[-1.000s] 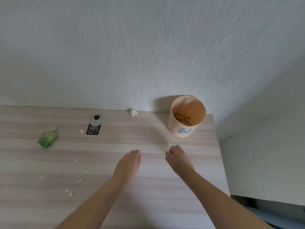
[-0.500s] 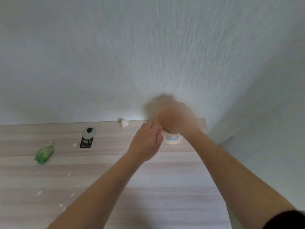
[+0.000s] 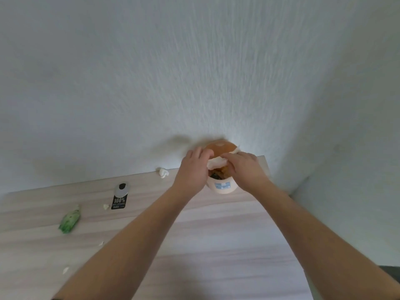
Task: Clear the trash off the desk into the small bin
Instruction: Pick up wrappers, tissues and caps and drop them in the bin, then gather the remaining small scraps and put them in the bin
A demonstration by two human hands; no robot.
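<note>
Against a textured white wall, a pale wood-grain tabletop [image 3: 216, 245] carries a small round peach bin [image 3: 223, 187] at its far right corner. Over the bin's mouth, the left hand [image 3: 192, 169] and right hand [image 3: 246, 169] pinch a crumpled white tissue [image 3: 217, 163]. A green wrapper [image 3: 69, 220], a black tag [image 3: 120, 199] and paper scraps [image 3: 163, 172] lie left.

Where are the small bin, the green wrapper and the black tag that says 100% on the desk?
small bin [image 3: 223, 187]: head view, on its front wall at the pale label.
green wrapper [image 3: 69, 220]: head view, on the middle of the crumpled packet.
black tag [image 3: 119, 202]: head view, on the printed 100%.
</note>
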